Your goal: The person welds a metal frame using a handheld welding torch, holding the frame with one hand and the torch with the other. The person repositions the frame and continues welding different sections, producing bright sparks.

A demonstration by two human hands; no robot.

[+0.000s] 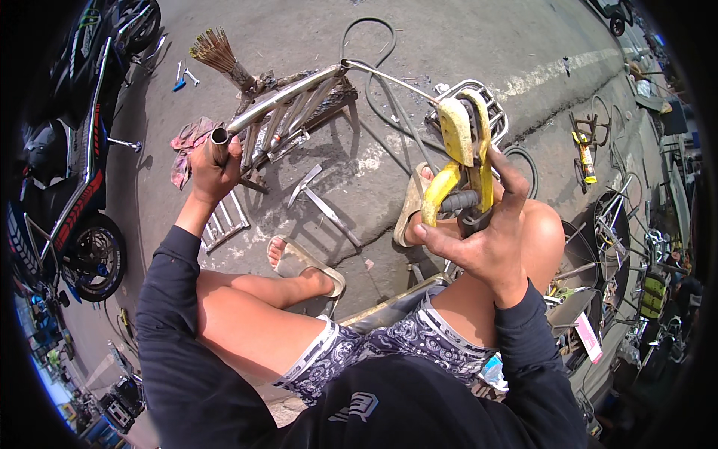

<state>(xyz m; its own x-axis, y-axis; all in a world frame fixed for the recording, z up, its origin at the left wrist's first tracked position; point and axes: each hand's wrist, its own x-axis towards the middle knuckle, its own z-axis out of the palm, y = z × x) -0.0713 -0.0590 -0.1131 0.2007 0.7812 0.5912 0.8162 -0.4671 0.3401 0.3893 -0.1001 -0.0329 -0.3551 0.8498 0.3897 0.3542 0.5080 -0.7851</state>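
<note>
My left hand (213, 168) is closed around the open end of a shiny metal tube (288, 93) that slants up to the right over a stack of metal frame parts. My right hand (479, 239) grips the dark handle of a worn yellow welding electrode holder (460, 153), raised in front of my right knee. A thin rod (385, 76) runs from the holder's jaws toward the upper end of the tube. I am seated, with both sandalled feet on the concrete.
A chipping hammer (318, 198) lies on the concrete between my feet. A small straw broom (217, 54) and a pink rag (187, 146) lie beyond the tube. A motorcycle (71, 172) stands at left. Cables, a wire rack (490, 108) and scrap metal crowd the right.
</note>
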